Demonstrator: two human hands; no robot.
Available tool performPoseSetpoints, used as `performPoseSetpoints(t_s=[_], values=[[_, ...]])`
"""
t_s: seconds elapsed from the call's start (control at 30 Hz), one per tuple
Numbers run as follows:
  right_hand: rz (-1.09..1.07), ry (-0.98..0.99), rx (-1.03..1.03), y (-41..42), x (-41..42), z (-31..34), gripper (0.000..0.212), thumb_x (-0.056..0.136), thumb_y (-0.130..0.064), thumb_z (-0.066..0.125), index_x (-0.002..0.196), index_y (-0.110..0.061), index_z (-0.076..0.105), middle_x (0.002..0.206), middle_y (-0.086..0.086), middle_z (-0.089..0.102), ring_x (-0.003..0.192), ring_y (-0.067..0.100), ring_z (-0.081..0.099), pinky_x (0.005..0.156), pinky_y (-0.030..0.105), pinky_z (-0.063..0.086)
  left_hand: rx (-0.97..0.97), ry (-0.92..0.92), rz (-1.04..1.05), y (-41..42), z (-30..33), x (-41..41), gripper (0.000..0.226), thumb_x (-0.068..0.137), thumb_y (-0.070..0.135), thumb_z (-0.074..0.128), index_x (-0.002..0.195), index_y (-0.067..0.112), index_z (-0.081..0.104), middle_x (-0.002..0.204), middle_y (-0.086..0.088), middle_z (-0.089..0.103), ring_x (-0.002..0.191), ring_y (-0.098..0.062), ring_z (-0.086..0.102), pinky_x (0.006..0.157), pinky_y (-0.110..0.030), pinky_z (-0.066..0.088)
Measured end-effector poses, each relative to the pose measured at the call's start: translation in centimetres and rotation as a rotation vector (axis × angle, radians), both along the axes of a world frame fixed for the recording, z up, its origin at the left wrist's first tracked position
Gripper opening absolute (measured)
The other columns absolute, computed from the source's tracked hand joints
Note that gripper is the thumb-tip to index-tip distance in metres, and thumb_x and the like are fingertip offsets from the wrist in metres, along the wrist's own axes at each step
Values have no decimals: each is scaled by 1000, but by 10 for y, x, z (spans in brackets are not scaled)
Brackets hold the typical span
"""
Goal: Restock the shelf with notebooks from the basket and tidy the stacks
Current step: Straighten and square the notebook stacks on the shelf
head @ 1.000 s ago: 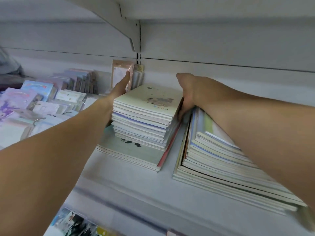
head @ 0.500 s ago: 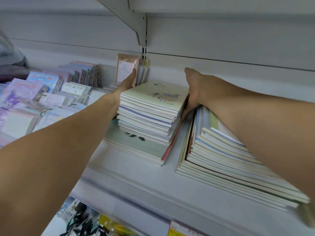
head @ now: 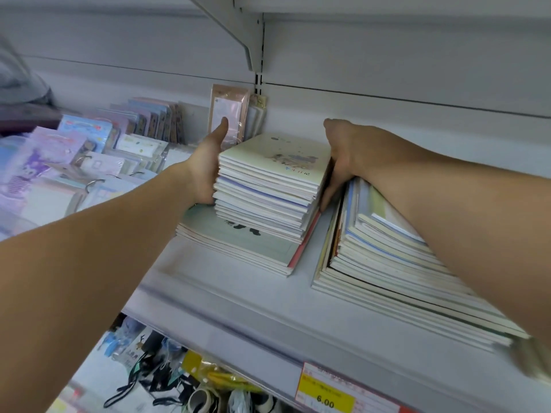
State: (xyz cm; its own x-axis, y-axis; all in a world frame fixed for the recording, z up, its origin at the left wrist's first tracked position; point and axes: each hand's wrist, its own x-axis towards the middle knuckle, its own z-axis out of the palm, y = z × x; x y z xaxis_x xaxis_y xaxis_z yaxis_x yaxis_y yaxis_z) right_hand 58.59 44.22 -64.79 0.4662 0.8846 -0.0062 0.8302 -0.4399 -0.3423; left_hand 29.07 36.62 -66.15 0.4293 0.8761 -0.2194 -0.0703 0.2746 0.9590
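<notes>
A small stack of thin notebooks (head: pixel 268 186) sits on a wider, flatter pile of notebooks (head: pixel 238 242) on the white shelf (head: pixel 238 296). My left hand (head: pixel 205 171) presses its palm against the small stack's left side, thumb pointing up; its fingers are hidden behind the stack. My right hand (head: pixel 340 156) rests against the stack's right side, fingers running down between it and the large slanted notebook stack (head: pixel 387 257) on the right. My right forearm lies over that large stack. No basket is in view.
Packaged notepads and ring binders (head: pixel 89 162) crowd the shelf's left part. Wrapped pads (head: pixel 229 111) lean on the back wall behind the stack. A shelf bracket (head: pixel 247 34) hangs above. A yellow price tag (head: pixel 325 394) sits on the shelf's front rail, with goods below.
Both hands stay pressed on the sides of the small stack. The view has shifted so the lower shelf and price tag show more.
</notes>
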Motion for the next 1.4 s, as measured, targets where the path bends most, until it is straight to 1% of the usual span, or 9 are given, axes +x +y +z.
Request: performPoseSetpoints(t_s=[0.1, 0.3, 0.43, 0.53, 0.67, 0.77, 1.1, 1.2, 1.4], values=[[18, -32, -33, -37, -25, 14, 72, 46, -47, 78, 108, -24, 51, 116, -11, 61, 98, 21, 55, 81, 36, 43, -43, -41, -110, -20, -2, -11, 89, 78, 86, 34, 124, 17, 66, 121, -12, 68, 112, -35, 64, 104, -50, 43], [15, -162, -179, -116, -81, 53, 170, -8, -65, 88, 144, -16, 29, 137, -17, 42, 122, 15, 43, 111, 29, 31, -90, -134, -46, -32, -3, -15, 102, 71, 92, 33, 135, 16, 56, 133, -13, 61, 119, -36, 60, 106, -52, 40], [101, -333, -129, -166, -95, 53, 104, 41, -47, 98, 113, -2, 40, 122, -1, 55, 92, 19, 56, 91, 25, 43, -79, -142, -63, -32, -4, -14, 98, 74, 91, 29, 128, 16, 62, 125, -13, 66, 114, -35, 63, 104, -51, 43], [78, -224, -123, -192, -115, 58, 93, 69, -51, 84, 139, -11, 38, 140, 3, 47, 125, 26, 48, 106, 32, 37, -52, -112, -35, -36, -3, -11, 97, 74, 90, 27, 123, 16, 66, 119, -13, 69, 107, -36, 67, 99, -51, 47], [-198, 817, -92, -170, -128, 52, 104, 75, -86, 38, 151, -16, 25, 148, 24, 37, 129, 66, 27, 90, 89, 11, -58, -66, 69, -36, -2, -12, 95, 73, 91, 30, 116, 14, 67, 113, -12, 72, 100, -32, 70, 88, -46, 54], [-368, 1212, 145, -153, -127, 44, 108, 63, -94, 29, 148, -28, 31, 144, 20, 44, 126, 66, 33, 66, 95, 9, -80, -1, 114, -31, -4, -14, 111, 59, 98, 36, 130, 16, 59, 127, -12, 65, 109, -33, 65, 96, -52, 49], [-393, 1246, 218, -175, -127, 49, 88, 81, -80, 35, 152, -29, 22, 147, 21, 35, 128, 66, 27, 75, 93, 18, 37, -74, 25, -49, 0, -11, 96, 75, 90, 23, 127, 18, 59, 110, -6, 73, 82, -21, 74, 65, -32, 58], [-359, 1186, 271, -195, -139, 60, 89, 89, -75, 33, 157, -23, 8, 159, 18, 14, 138, 60, 11, 91, 88, 17, 142, 25, -105, -52, -7, -23, 88, 74, 86, 45, 136, 24, 48, 128, 4, 63, 114, -13, 62, 97, -35, 49], [-181, 1082, 66, -220, -185, 18, 85, 59, -60, 80, 130, -18, 58, 135, 13, 57, 122, 41, 53, 101, 70, 35, 555, 513, -151, -62, -25, -46, 72, 54, 22, 95, 117, 23, 61, 105, 11, 71, 101, -5, 64, 93, -24, 49]])
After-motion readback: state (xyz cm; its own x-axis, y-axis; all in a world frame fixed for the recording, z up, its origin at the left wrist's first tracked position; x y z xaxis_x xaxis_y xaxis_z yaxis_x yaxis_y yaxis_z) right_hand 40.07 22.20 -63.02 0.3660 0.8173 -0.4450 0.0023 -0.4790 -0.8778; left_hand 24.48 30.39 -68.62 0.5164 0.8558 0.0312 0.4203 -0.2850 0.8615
